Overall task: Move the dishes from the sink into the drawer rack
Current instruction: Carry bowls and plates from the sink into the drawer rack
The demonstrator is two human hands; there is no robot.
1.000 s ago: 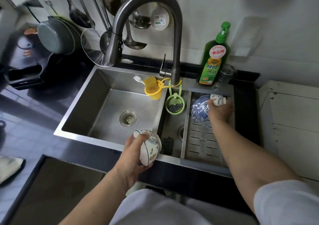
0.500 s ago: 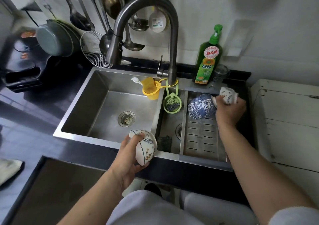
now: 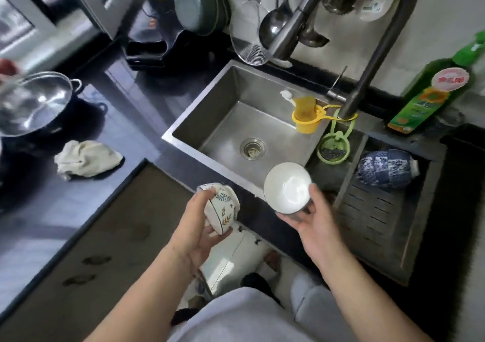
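Dishes left in the sink (image 3: 210,121) are blue patterned bowls (image 3: 384,169), right of us, nearer our right hand (image 3: 312,217), which cups a white bowl (image 3: 287,186); our left hand (image 3: 200,223) grips a leaf-patterned bowl (image 3: 223,207).

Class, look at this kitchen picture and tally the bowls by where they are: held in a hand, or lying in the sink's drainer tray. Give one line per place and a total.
Held in the left hand: 1, the leaf-pattern bowl
Held in the right hand: 1, the white bowl
Lying in the drainer tray: 1, the blue patterned bowl
Total: 3 bowls
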